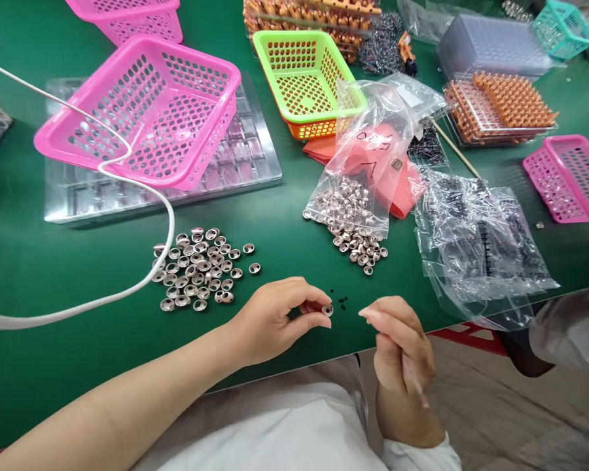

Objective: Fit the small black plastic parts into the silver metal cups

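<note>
My left hand (279,317) pinches a small metal ring (328,310) between thumb and forefinger, just above the green table. To its right, my right hand (402,343) is raised with its fingers drawn together; something thin and blurred shows below the fingers, too unclear to name. Several tiny black pieces (342,301) lie on the table between the two hands. A loose pile of metal rings (196,268) rests beyond my left forearm. More rings (358,245) spill from a clear plastic bag (363,163) farther back.
A pink basket (147,111) sits on a clear tray (250,144) at the back left, with a white cable (169,222) crossing in front. Also around: a green basket (307,78), plastic bags (481,242), orange parts (513,98), and a person's sleeve (569,333) at right.
</note>
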Action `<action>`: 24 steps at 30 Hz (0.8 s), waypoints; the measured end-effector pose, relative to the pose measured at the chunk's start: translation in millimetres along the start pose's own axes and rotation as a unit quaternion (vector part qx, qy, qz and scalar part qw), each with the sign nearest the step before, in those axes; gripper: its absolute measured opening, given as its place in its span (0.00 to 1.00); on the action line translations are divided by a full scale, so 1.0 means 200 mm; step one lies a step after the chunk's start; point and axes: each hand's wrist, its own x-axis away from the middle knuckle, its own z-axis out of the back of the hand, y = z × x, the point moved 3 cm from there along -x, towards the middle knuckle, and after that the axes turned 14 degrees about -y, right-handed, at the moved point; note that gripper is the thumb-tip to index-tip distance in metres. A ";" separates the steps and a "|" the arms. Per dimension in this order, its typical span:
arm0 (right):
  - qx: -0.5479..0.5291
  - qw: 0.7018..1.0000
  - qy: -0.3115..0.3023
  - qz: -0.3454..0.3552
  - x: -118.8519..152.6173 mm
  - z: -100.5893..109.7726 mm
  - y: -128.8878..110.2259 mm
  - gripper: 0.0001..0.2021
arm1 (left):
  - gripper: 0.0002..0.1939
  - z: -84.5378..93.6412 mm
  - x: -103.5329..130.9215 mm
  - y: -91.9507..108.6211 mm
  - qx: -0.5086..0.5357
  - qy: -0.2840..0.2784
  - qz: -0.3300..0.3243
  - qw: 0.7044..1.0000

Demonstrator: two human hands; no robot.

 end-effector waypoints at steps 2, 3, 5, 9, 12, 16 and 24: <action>-0.005 0.999 -0.029 0.030 -0.01 0.00 0.01 0.16 | 0.06 0.00 0.00 0.01 -0.001 -0.001 -0.019 1.000; -0.002 0.998 -0.049 0.050 -0.01 0.00 0.01 0.16 | 0.06 0.00 0.00 0.01 -0.002 -0.001 -0.029 1.000; 0.017 0.991 -0.094 0.092 -0.02 -0.01 0.02 0.15 | 0.06 0.00 0.00 0.01 -0.006 -0.005 -0.046 0.999; 0.054 0.978 -0.144 0.143 -0.01 -0.01 0.04 0.13 | 0.06 0.00 0.00 0.01 0.008 -0.017 -0.058 0.998; 0.073 0.972 -0.157 0.159 -0.01 -0.01 0.05 0.13 | 0.06 -0.01 0.00 0.01 0.020 -0.024 -0.060 0.998; 0.098 0.962 -0.173 0.186 -0.02 0.00 0.03 0.12 | 0.06 -0.02 0.01 0.02 0.030 -0.025 -0.066 0.997; 0.109 0.953 -0.186 0.212 -0.04 0.00 0.01 0.11 | 0.04 -0.05 0.02 -0.01 0.036 -0.017 -0.057 0.998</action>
